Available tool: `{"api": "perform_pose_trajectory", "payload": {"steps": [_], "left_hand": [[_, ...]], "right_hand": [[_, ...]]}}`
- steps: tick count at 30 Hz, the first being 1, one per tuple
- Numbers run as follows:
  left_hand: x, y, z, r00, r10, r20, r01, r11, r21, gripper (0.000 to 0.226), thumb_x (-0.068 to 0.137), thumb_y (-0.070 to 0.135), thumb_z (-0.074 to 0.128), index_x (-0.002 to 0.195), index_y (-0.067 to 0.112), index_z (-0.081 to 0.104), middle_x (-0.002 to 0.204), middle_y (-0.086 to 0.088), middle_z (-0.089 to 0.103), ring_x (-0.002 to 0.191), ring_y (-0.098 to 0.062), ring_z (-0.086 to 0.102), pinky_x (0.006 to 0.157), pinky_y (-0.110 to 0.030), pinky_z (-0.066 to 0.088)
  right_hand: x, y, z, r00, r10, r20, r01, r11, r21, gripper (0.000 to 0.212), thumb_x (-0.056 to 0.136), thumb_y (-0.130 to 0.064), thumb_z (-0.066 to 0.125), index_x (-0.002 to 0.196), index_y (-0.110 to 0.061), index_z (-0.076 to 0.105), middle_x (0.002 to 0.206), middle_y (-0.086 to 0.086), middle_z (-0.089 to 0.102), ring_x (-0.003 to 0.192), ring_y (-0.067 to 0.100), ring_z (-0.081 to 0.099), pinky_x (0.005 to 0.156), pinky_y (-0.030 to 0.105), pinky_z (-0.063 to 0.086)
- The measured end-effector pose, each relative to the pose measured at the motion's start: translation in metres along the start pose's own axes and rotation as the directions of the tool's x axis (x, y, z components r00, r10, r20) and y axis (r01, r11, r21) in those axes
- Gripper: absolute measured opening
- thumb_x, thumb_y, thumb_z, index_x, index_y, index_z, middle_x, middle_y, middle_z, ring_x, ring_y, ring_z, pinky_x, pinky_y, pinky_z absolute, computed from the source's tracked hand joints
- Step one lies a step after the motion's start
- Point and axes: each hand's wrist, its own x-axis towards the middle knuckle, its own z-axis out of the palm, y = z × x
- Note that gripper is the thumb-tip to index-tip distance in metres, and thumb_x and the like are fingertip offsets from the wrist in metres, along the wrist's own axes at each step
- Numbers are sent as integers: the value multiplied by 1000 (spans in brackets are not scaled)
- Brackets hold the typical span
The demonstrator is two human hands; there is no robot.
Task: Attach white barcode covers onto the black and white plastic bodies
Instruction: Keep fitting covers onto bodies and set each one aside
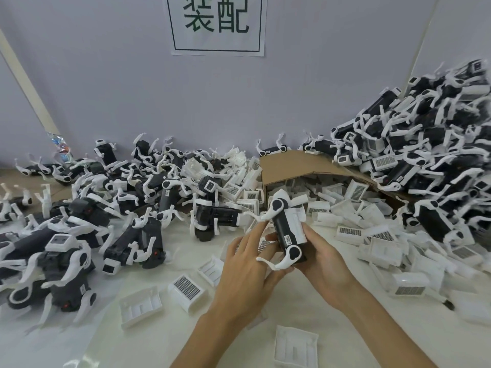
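Just in front of the cardboard box (292, 166) I hold the body (285, 235), likely light and stiff, fingers of my right hand (326, 264) curled round its middle, fingers of my left hand (244, 264) nearly straight against it, best gripped clear of its thin legs (276, 264).

left hand (247, 264): fingers spread | right hand (325, 258): fingers curled, gripping

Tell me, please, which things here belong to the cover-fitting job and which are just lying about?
Job: black and white body, gripped by the right hand, left hand touching it; white cover against it; loose barcode covers; piled bodies; cardboard box of covers.
Lying about: paper sign; shiny wrapper by the wall.
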Motion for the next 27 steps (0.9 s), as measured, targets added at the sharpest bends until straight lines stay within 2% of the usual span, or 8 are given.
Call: {"api": "perform_pose_trajectory", "payload": {"steps": [5,9,12,16,19,22,25,27], "left_hand": [[1,0,1,999,16,-34,-15,1000,17,54,101,55,31,134,24,61,164,-2,28,145,-22,36,112,-41,35],[1,-1,4,998,32,-63,-31,999,10,53,101,53,33,135,24,61,163,0,29,145,-21,36,112,-41,36],[0,-2,8,991,78,-111,-76,997,27,46,102,48,38,133,23,62,162,-1,33,144,-18,33,111,-35,33],[0,-4,11,975,123,-186,-119,992,30,35,101,37,49,127,19,65,159,-3,38,145,-18,34,108,-34,33],[0,-5,9,965,148,-215,-141,989,50,34,99,35,50,123,18,66,157,-3,41,144,-20,35,106,-34,35],[1,-4,6,967,153,-201,-145,988,56,36,98,35,48,122,19,69,159,-3,39,145,-20,36,106,-37,39],[1,-2,5,966,159,-204,-158,987,20,33,98,34,48,119,19,69,160,-3,36,145,-21,36,105,-36,38],[0,0,4,968,162,-193,-161,987,19,32,98,33,49,119,19,68,161,-4,35,146,-20,33,107,-36,36]], "right_hand": [[0,-1,-1,1000,-2,8,1,1000,25,51,97,-49,38,124,-19,70,121,19,69,105,26,68,84,34,56],[0,1,0,1000,4,18,-5,999,44,53,95,-52,36,115,-23,75,116,18,71,98,24,69,87,39,53],[1,1,-1,1000,12,23,-14,994,106,55,93,-53,37,112,-21,76,110,17,72,97,25,69,89,41,53],[0,0,-2,997,36,62,-48,978,205,57,94,-52,38,119,-14,73,109,18,70,96,27,68,87,41,51],[-1,-2,-2,995,44,95,-68,961,268,56,96,-50,40,123,-11,70,112,20,68,100,28,66,92,42,49],[-3,-5,-1,990,58,129,-97,940,326,54,97,-49,42,123,-11,71,118,18,67,107,28,66,94,41,52],[-5,-7,1,981,79,178,-143,915,378,54,97,-49,42,125,-11,70,122,18,67,108,28,66,92,39,56],[-7,-7,0,980,77,181,-144,908,394,54,97,-49,44,123,-10,71,117,18,68,104,30,66,91,40,56]]}}
